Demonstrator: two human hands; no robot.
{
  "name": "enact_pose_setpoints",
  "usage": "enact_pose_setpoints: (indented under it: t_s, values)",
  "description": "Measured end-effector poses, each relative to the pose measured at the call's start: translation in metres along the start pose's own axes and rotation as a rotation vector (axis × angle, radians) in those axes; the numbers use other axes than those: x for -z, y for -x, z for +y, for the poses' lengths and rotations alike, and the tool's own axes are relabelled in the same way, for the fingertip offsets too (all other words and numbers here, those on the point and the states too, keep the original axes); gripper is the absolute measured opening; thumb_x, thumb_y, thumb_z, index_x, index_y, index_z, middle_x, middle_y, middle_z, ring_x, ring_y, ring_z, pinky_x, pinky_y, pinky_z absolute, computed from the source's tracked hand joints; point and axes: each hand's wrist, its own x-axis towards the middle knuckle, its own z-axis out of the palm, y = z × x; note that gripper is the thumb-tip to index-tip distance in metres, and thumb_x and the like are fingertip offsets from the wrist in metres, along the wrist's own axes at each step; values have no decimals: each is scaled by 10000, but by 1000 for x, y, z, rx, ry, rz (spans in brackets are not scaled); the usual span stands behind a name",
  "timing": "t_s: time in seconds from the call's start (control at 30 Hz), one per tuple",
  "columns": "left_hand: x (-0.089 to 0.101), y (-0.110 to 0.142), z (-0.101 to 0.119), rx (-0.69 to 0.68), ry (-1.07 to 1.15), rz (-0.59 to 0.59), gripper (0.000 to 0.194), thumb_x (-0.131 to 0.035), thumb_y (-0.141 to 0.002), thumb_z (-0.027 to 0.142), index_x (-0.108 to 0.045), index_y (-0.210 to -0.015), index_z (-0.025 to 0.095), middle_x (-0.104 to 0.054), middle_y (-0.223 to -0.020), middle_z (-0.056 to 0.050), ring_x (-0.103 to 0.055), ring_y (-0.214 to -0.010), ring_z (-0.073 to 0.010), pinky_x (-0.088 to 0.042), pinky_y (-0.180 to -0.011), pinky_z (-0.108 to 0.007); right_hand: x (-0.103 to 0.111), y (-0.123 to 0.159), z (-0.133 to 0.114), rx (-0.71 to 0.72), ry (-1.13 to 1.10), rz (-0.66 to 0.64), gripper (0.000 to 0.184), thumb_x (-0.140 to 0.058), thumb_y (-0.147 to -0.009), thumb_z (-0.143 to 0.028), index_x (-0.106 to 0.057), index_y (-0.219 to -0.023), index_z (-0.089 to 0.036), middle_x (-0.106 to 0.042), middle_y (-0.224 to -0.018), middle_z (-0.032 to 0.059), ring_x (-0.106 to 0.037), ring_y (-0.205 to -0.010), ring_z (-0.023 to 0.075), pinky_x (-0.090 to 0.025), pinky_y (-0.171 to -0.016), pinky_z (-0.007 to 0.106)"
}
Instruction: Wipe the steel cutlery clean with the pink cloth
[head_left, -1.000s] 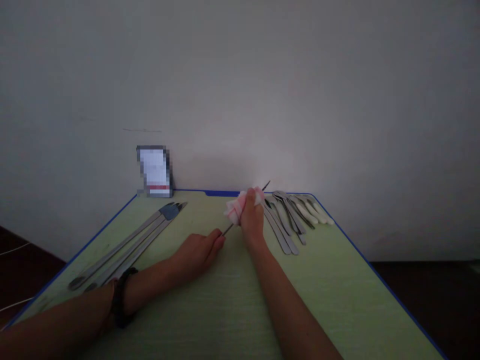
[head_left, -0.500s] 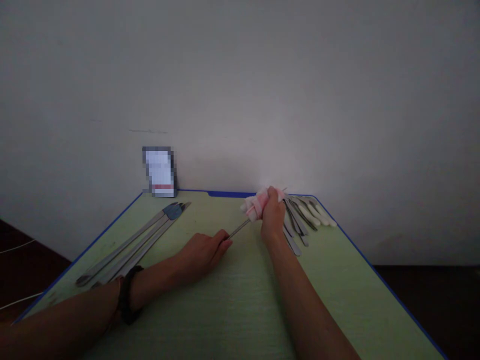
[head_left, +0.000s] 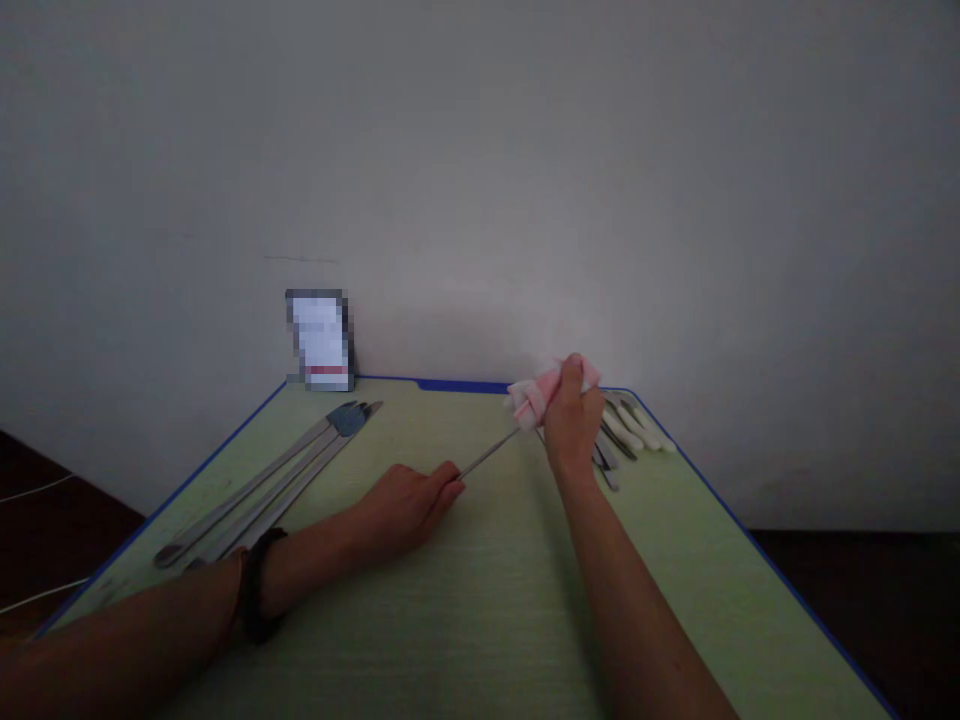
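Closed round things, both hands. In left hand (head_left: 409, 505): near end of thin metal utensil (head_left: 487, 456), pinched by thumb and fingers, slanting away and rightward over middle of worktop (head_left: 450, 630). In right hand (head_left: 574, 430): bunched pink-and-white cloth (head_left: 535, 397), gripped thumb on top, at utensil's far part, near far edge. Far tip not visible; cannot tell how much metal sits inside.

Best handling, judged from this: pinch handle end firmly against twisting; press cloth evenly, slide along shaft, not across; ease off near tip, possibly pointed; mind cutlery beside right hand.

Worktop pale green, blue-edged, faint smudges toward left edge. Along left edge, long metal utensils (head_left: 259, 487), side by side, diagonal. Toward far right corner, metal cutlery (head_left: 609, 476) partly behind right hand, plus white-handled pieces (head_left: 646, 441). At far left corner, upright blurred screen (head_left: 322, 340). Behind, plain grey wall (head_left: 480, 160) with thin scratch; dark floor (head_left: 862, 590) both sides, pale cable (head_left: 45, 596) at left. Dim light.
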Motion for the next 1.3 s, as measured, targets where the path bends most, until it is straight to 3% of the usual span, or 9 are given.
enact_pose_setpoints:
  t_s: [0.17,0.33,0.4,0.6,0.83,0.93,1.13,1.3]
  values:
    - [-1,2,-2,-49,51,21,389,-139,-996,347,-492,-985,184,-590,-629,-9,-589,-550,-176,-401,-573,-269,4,2,-10,166,-91,-9,408,-327,-906,-493,-513,-692,-199,-544,-621,-4,-495,-615,161,-365,-628,274]
    - [0,3,-3,-58,109,42,381,-137,-991,344,-481,-926,193,-562,-615,-2,-564,-537,-167,-391,-569,-265,6,2,-16,265,3,6,381,-329,-912,-470,-528,-736,-196,-556,-666,7,-510,-652,165,-366,-655,277]
    - [-1,3,-4,-54,119,40,381,-135,-991,346,-477,-919,194,-558,-605,-2,-562,-531,-169,-385,-563,-264,4,3,-15,249,21,4,381,-330,-907,-475,-526,-735,-197,-552,-663,9,-510,-654,170,-371,-658,283]
    - [-5,2,-5,-14,115,54,377,-151,-991,360,-483,-936,190,-559,-578,2,-558,-503,-166,-361,-525,-249,-13,13,-12,-23,-120,-32,428,-278,-896,-546,-505,-777,-203,-526,-618,4,-508,-601,173,-392,-600,284]
    - [-1,-2,-2,90,129,76,328,-187,-984,294,-491,-974,172,-607,-616,-31,-603,-548,-201,-374,-535,-270,-34,46,-12,-102,-161,-213,434,-314,-887,-547,-547,-878,-181,-577,-671,26,-553,-644,187,-415,-605,289]
    - [2,-4,-4,110,195,122,299,-227,-982,309,-496,-1000,179,-629,-673,-30,-611,-590,-193,-400,-570,-269,-34,49,-12,-104,-162,-286,440,-329,-878,-564,-542,-789,-191,-561,-642,19,-544,-621,185,-409,-582,289]
    - [12,-6,-8,-17,333,180,298,-284,-974,343,-532,-1014,183,-649,-831,-36,-607,-725,-171,-444,-675,-270,-21,30,-23,-15,-197,-176,479,-309,-868,-619,-500,-725,-203,-507,-598,-22,-503,-582,152,-384,-563,267]
    - [13,-7,-10,-79,321,241,303,-327,-968,351,-574,-1009,180,-627,-924,-54,-592,-813,-170,-445,-744,-268,-15,29,-36,67,-204,-247,474,-315,-876,-604,-480,-684,-205,-473,-550,-37,-469,-533,142,-366,-553,264]
